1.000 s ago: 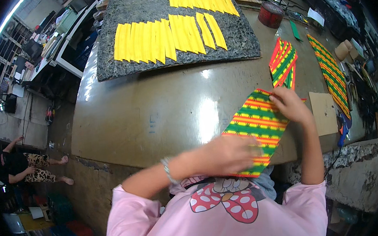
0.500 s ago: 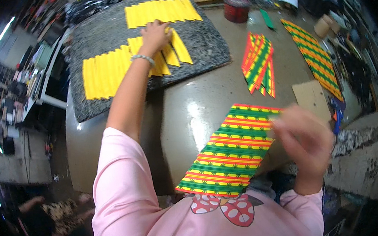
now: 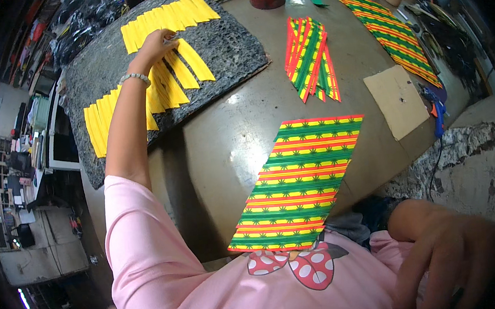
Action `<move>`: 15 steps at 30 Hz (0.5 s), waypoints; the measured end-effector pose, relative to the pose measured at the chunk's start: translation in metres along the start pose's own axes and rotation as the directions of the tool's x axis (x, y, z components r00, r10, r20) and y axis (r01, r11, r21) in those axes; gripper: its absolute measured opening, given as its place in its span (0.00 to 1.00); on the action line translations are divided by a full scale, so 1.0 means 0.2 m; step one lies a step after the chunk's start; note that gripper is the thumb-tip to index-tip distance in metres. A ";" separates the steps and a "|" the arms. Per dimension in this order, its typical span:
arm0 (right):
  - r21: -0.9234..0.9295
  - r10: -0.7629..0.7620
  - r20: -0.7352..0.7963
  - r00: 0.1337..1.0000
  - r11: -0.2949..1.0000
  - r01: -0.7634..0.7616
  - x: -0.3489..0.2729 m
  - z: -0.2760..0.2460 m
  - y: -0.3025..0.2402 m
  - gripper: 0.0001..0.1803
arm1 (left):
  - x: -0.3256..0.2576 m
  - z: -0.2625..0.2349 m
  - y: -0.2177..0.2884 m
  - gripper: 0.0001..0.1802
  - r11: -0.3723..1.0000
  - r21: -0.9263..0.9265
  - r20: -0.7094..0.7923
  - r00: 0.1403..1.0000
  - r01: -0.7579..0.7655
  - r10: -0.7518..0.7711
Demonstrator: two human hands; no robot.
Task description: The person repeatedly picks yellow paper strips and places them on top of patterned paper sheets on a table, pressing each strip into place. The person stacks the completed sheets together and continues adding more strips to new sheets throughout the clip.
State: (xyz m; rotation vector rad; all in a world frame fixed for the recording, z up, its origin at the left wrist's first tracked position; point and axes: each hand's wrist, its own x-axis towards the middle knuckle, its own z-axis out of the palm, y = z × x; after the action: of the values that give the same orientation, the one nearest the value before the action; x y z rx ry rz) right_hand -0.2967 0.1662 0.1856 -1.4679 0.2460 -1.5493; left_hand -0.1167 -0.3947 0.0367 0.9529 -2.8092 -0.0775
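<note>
A rounded, worn brown table [image 3: 229, 138] fills the middle of the frame, with a cluttered workshop floor down the left edge. A dark speckled mat [image 3: 233, 45] lies at upper left, carrying rows of yellow strips [image 3: 163, 82]. The left hand [image 3: 157, 45] reaches far up to the mat, arm straight, fingers closed down onto the strips; it seems to pinch one, though the grip itself is hidden. The right hand [image 3: 441, 255] hangs blurred at lower right, fingers spread loosely, holding nothing. A striped green, yellow and red sheet [image 3: 302, 179] lies at centre, its near edge overhanging the table. Striped cut pieces [image 3: 309, 56] sit at upper centre.
</note>
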 end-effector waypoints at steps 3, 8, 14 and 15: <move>0.015 0.044 -0.016 0.999 0.999 -0.043 -0.04 0.00 0.01 0.07 | -0.01 0.02 -0.01 0.20 0.996 0.070 -0.035 0.998 -0.057 0.060; 0.035 0.143 -0.042 0.989 0.989 -0.141 -0.10 -0.01 0.00 0.07 | -0.04 -0.05 0.05 0.15 0.994 -0.099 -0.060 0.997 0.041 -0.048; -0.511 0.429 -0.458 0.778 0.589 -0.626 -0.09 -0.39 0.49 0.18 | -0.31 -0.42 0.56 0.15 0.971 -0.121 -0.247 0.954 -0.204 0.170; -0.634 0.391 -0.549 0.739 0.380 -0.673 -0.12 -0.46 0.65 0.19 | -0.40 -0.51 0.65 0.13 0.914 -0.133 -0.336 0.885 -0.382 0.321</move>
State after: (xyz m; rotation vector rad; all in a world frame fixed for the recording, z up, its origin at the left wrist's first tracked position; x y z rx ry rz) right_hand -0.3161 0.0742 0.0542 -1.5153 1.6872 -1.0846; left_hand -0.1148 -0.2418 0.1391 0.3583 -2.5731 -0.1403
